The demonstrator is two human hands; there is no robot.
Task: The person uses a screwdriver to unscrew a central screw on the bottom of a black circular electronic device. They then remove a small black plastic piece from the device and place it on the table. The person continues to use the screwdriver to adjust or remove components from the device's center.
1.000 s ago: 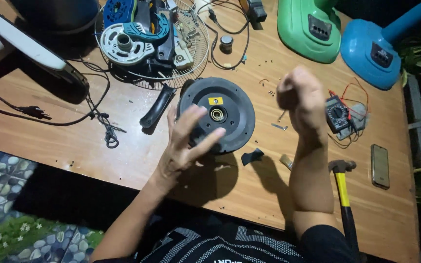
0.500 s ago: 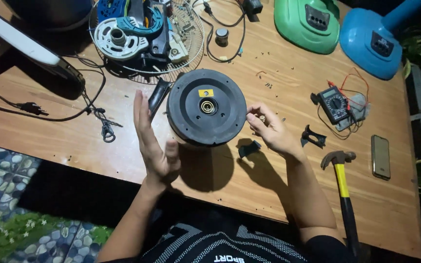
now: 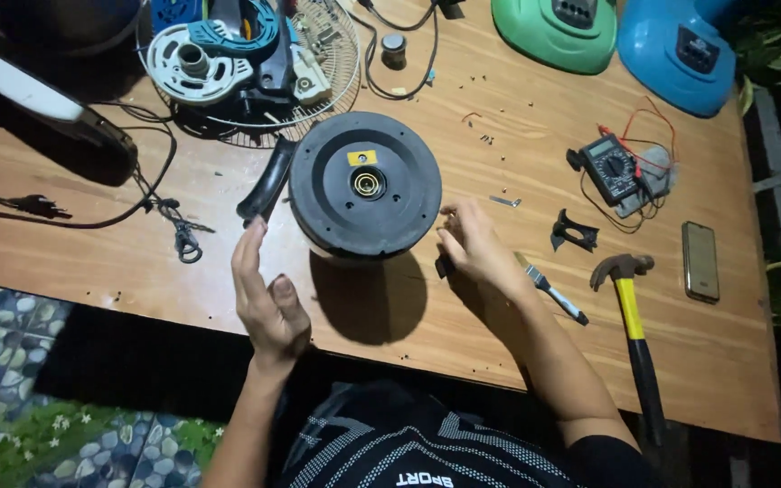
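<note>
i see the round black motor housing [image 3: 365, 185] flat on the worktop [image 3: 499, 136], between both hands. right hand [image 3: 474, 244] touches its right rim, grip curled, pinching nothing i can tell. left hand [image 3: 267, 294] spread, empty, just off lower left.

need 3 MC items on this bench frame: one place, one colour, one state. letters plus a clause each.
1. Where does the hammer lie?
A) right of the right hand
B) on the fan grille
C) under the black round housing

2. What colour is the hammer's handle near the head?
A) red
B) yellow
C) white

3. How is the left hand?
A) gripping the multimeter
B) open, beside the black round housing
C) flat on the phone

Key: 1 A, it lies on the table's right part; 2 B, yellow above a black grip; 3 B, fingers spread, holding nothing.
</note>
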